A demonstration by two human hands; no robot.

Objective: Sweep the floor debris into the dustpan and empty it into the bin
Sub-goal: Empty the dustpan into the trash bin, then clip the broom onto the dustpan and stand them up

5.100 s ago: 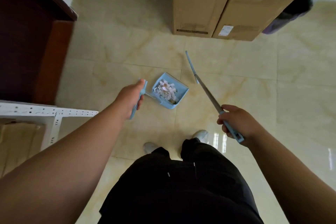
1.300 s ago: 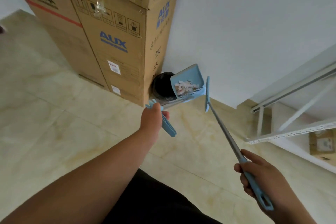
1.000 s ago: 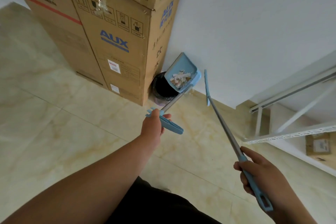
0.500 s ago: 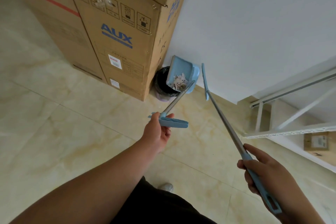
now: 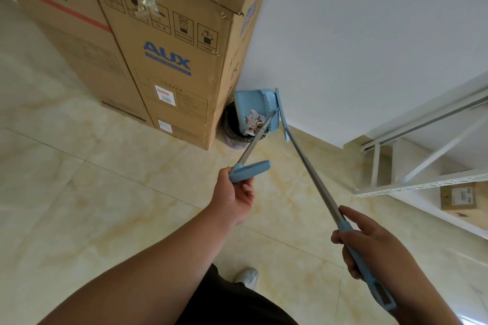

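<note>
**Dustpan Tipped Over the Bin, Scraps on Their Way Out**

Clearly, we were in the emptying step. In the head view, our only view, our left hand [image 5: 235, 196] sat near the middle of the frame, its fingers wrapped around the blue grip of the dustpan's long metal handle. The dustpan [image 5: 254, 105] itself hung at about twelve o'clock from that hand, tilted steeply with its mouth downward over the dark bin [image 5: 232, 124]. The bin stood in the corner, just beside the tall cardboard box [image 5: 169, 60] at ten o'clock and close to the white wall [image 5: 356, 34]. Paper scraps [image 5: 253, 121] clung at the pan's lower lip, right above the bin's opening; whether any had dropped in already we could not tell.

At four o'clock our right hand [image 5: 369, 248] was closed around the broom's blue grip, forefinger laid along the shaft. The broom [image 5: 281, 116] ran up to the pan, its head edge-on and just beside the pan's right wall, off the floor [image 5: 79, 192]. A white metal shelf [image 5: 422, 182] stood at three o'clock.

We judged that the next move called for a steeper tilt or a small shake with the pan's lip kept inside the rim, since light scraps could flutter past onto the tiles.
</note>
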